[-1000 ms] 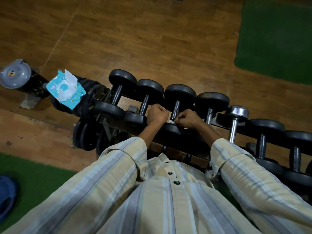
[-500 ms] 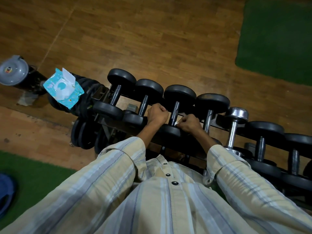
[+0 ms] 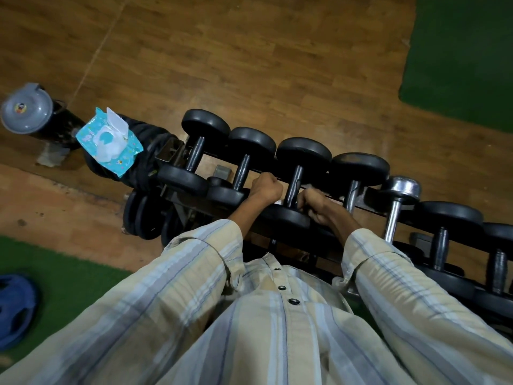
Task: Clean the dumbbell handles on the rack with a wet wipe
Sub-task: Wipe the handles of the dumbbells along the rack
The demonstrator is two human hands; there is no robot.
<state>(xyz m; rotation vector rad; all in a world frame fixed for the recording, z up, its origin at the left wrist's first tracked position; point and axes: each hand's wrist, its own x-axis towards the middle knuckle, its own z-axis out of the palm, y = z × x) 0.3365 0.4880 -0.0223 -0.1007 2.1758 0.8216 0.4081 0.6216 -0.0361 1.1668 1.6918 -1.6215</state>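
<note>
A row of black dumbbells lies across the rack [image 3: 372, 200]. My right hand [image 3: 315, 205] grips the lower end of the third dumbbell's handle [image 3: 294, 180], just above its near head. A small corner of the white wet wipe [image 3: 279, 202] shows to the left of that handle, under my fingers. My left hand [image 3: 265, 188] is curled into a fist and rests on the rack between the second and third dumbbells; nothing shows inside it. An open turquoise wipe pack [image 3: 109, 141] lies on the black gear at the rack's left end.
A chrome dumbbell [image 3: 394, 215] and more black ones continue to the right. Black weight plates [image 3: 141, 218] lean under the rack's left end. A grey-lidded black container [image 3: 26, 108] stands far left, a blue plate [image 3: 14, 307] on green turf near left, a green mat [image 3: 458, 51] far right.
My right hand has slid a little down the third dumbbell's handle toward its near head and closed round it. My left fist has stayed in place.
</note>
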